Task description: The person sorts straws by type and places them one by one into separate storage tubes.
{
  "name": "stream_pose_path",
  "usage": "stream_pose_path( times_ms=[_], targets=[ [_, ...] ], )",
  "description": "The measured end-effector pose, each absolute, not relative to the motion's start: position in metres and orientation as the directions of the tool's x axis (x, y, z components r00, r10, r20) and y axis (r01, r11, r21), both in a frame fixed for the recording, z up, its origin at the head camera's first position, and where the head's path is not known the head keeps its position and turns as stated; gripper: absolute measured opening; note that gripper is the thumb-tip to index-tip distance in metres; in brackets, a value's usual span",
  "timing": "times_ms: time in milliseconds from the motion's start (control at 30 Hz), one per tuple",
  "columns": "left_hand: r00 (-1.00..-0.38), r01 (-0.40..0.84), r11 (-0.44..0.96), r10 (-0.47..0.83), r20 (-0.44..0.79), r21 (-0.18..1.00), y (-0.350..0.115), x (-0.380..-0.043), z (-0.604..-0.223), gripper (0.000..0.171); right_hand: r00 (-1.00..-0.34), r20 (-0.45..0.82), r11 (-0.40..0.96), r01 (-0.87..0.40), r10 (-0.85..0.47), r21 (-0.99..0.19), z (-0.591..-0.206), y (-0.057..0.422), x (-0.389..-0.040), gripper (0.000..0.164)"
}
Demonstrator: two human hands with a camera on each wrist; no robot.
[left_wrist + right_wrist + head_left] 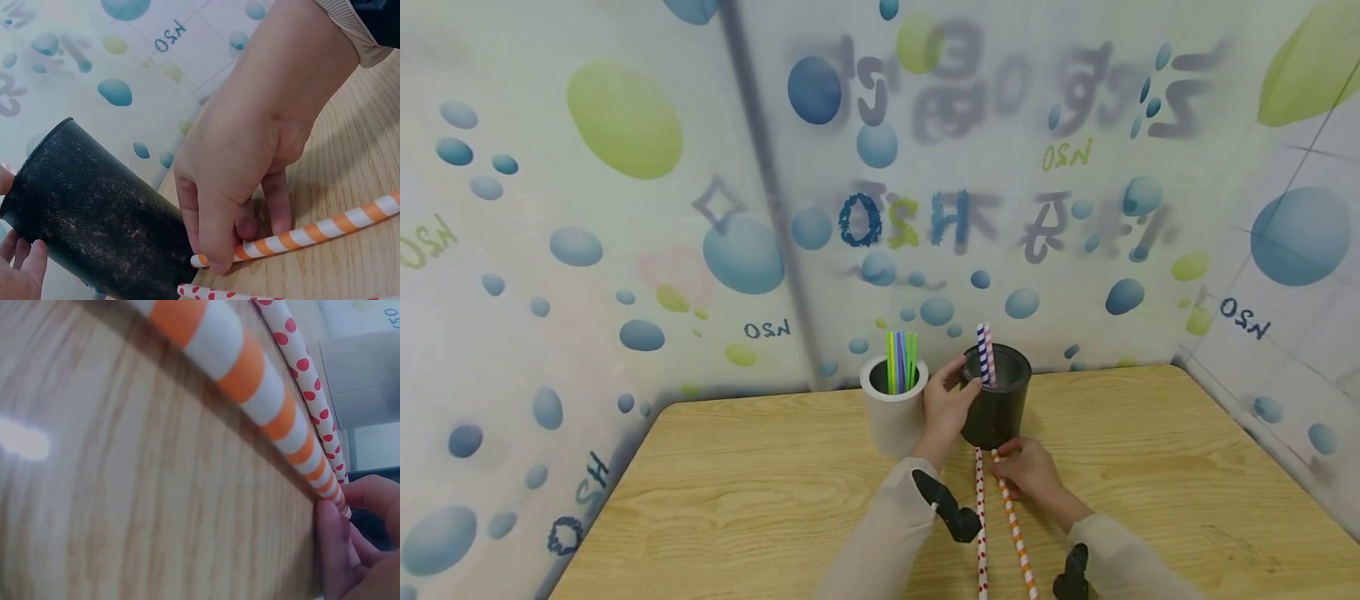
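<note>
My left hand holds the black cup near its rim, thumb and fingers against its left side. A navy-striped paper straw and a pink-striped one stand inside the cup. At the cup's foot, my right hand pinches the far end of an orange-striped paper straw lying on the table. The right wrist view shows fingertips at that straw's end. Beside it lies a red-dotted paper straw, its tip close to the cup's base.
A white cup stands left of the black one, with several plain coloured straws in it. The wooden table meets a patterned curtain or wall covering at its back edge.
</note>
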State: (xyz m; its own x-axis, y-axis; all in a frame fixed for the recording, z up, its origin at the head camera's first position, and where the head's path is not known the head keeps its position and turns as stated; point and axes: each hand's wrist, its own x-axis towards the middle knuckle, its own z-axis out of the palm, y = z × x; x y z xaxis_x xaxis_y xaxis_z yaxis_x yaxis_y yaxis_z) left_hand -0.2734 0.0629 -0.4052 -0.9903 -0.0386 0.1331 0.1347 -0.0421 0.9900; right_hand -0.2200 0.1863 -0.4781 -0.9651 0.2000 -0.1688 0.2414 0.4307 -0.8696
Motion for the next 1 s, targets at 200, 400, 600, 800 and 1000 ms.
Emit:
stream_pose_path(
  times_ms=[200,400,600,800,1000],
  targets=[
    [-0.991,0.129,-0.041,-0.033,0.128,0.991,0.064,-0.273,-0.405,0.037,-0.964,-0.185,0.410,0.248,0.188,-0.877,-0.474,0.189,-0.220,0.027],
    [-0.991,0.132,-0.037,-0.029,0.131,0.991,0.065,-0.273,-0.403,0.036,-0.966,-0.214,0.352,0.253,0.145,-0.901,-0.469,0.195,-0.220,0.030],
    [-0.991,0.136,-0.035,-0.023,0.135,0.990,0.065,-0.274,-0.404,0.036,-0.977,-0.195,0.314,0.214,0.091,-0.925,-0.460,0.199,-0.218,0.031],
    [-0.988,0.150,-0.038,-0.041,0.148,0.988,0.065,-0.273,-0.406,0.037,-0.986,-0.159,0.286,0.167,0.052,-0.944,-0.443,0.203,-0.216,0.031],
    [-0.987,0.156,-0.026,-0.049,0.154,0.987,0.064,-0.274,-0.408,0.037,-0.995,-0.101,0.256,0.098,0.001,-0.962,-0.427,0.210,-0.215,0.034]
  ],
)
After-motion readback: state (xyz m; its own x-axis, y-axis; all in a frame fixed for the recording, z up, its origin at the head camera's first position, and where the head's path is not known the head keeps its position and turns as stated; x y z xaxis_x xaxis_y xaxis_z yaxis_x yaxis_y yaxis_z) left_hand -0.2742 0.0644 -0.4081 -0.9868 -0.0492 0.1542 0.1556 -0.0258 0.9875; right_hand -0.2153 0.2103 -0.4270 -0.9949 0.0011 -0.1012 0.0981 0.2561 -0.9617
